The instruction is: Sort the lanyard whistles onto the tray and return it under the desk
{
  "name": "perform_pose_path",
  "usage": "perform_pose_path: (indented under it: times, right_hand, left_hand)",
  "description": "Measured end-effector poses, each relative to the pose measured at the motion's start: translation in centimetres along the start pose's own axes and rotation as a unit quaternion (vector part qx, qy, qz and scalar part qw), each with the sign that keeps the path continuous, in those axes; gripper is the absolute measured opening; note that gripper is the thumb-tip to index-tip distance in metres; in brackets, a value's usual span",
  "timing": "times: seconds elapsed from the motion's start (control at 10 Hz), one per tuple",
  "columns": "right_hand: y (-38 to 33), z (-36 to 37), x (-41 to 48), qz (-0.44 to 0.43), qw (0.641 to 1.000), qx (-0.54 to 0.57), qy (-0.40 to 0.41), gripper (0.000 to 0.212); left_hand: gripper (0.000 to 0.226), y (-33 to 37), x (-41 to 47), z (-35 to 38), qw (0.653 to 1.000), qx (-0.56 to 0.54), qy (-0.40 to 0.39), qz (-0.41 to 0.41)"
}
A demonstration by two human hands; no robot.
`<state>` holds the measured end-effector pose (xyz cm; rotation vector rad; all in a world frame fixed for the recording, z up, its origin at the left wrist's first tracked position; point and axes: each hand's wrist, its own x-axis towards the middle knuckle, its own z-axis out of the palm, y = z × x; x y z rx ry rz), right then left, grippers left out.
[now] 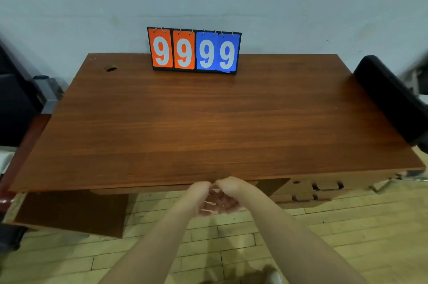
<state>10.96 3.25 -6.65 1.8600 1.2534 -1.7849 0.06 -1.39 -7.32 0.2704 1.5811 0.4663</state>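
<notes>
Both grips were caught blurred: the left hand and the right hand were held touching just under the front edge of the reddish-brown wooden bench. Whether anything was clenched could not be told. Thin pale strands were seen across the fingers. Where the tray lay could not be told. An orange-and-blue flip scoreboard showing 9999 was stood at the bench's far edge.

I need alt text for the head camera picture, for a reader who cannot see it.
The left hand and right hand meet just below the front edge of a wooden desk. A flip scoreboard reading 9999 stands at its back edge.
</notes>
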Motion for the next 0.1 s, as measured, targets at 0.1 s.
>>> perform_pose_path:
  times: [0.1]
  right_hand:
    - [-0.66, -3.61, -2.44, -0.046, 0.986, -0.124, 0.098, 0.040]
  left_hand:
    - [0.031, 3.65, -1.03, 1.26, 0.981, 0.124, 0.064, 0.134]
